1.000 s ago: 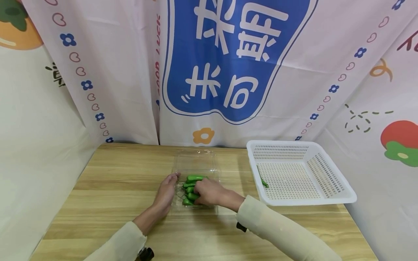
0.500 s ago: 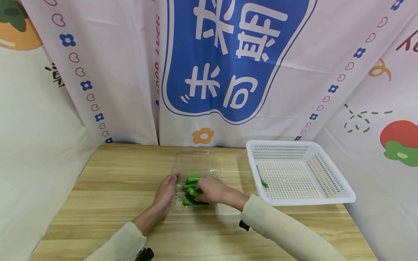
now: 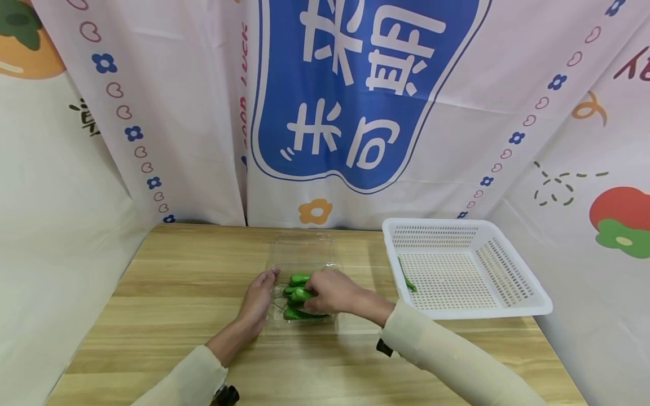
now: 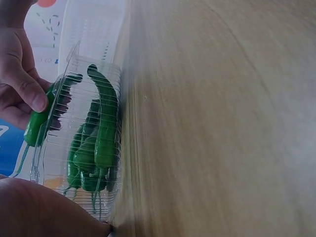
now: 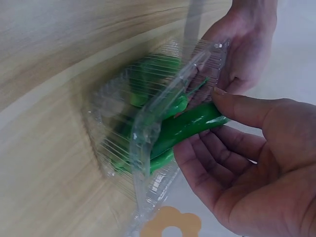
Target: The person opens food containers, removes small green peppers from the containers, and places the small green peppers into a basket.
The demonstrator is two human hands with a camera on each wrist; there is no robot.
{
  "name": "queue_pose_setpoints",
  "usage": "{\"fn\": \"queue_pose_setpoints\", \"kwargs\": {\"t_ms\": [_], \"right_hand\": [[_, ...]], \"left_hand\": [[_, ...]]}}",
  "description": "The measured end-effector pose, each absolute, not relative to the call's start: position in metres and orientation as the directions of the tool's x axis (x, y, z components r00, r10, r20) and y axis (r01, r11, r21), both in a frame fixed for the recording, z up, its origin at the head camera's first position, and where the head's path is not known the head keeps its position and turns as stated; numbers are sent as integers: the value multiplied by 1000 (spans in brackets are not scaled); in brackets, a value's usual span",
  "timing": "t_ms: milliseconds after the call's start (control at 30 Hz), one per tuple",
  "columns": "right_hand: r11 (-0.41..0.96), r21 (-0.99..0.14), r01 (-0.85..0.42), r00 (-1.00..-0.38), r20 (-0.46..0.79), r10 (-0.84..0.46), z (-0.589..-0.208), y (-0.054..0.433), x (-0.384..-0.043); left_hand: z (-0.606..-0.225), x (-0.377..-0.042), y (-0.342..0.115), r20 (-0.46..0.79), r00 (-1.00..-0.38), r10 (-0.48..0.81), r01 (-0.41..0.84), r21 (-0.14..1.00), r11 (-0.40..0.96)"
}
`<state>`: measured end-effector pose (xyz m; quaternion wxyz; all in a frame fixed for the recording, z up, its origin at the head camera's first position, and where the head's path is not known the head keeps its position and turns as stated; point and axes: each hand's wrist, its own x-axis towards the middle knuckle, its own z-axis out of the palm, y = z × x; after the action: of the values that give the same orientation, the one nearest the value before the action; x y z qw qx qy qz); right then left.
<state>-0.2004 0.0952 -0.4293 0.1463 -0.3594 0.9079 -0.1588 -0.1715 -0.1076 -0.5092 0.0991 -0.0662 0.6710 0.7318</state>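
My right hand (image 3: 332,291) pinches a green chili pepper (image 5: 190,124) between thumb and fingers, raised at an angle over the clear plastic clamshell box (image 5: 140,143). In the left wrist view, the held pepper (image 4: 37,126) overlaps the box's rim, its thin stem hanging free. Several other green peppers (image 4: 104,128) lie inside the box, partly covered by my right hand in the head view. My left hand (image 3: 258,299) rests against the left side of the box with its fingers extended along the wall. The box's transparent lid (image 3: 304,248) is folded back.
To the right stands a white perforated plastic basket (image 3: 459,313) with one slim green pepper (image 3: 408,279) inside near its left wall. Both the box and the basket are on a wooden table (image 3: 193,265). Printed cloth (image 3: 203,141) encloses the back and sides.
My right hand has gripped a pepper and lifted it slightly up and to the right from the others. The left hand stays by the box.
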Motion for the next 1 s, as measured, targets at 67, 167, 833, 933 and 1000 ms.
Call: {"fn": "queue_pose_setpoints", "kwargs": {"t_ms": [67, 167, 833, 933, 1000], "right_hand": [[693, -396, -603, -703, -147, -696, -427, 95, -200], [692, -393, -605, -709, -131, -693, -425, 95, -200], [718, -380, -584, -759, -61, -649, -400, 104, -200], [731, -381, -567, -773, -60, -631, -396, 106, -199], [735, -375, -565, -778, -55, -626, -394, 107, -199]], "left_hand": [[-510, -172, -108, -232, -971, 51, -236, 969, -80], [-510, -172, -107, -227, -973, 50, -231, 969, -82], [-510, -173, -107, -211, -976, 52, -216, 970, -113], [-511, -173, -107, -207, -977, 55, -212, 971, -112], [-511, -173, -107, -204, -977, 56, -209, 972, -111]]}}
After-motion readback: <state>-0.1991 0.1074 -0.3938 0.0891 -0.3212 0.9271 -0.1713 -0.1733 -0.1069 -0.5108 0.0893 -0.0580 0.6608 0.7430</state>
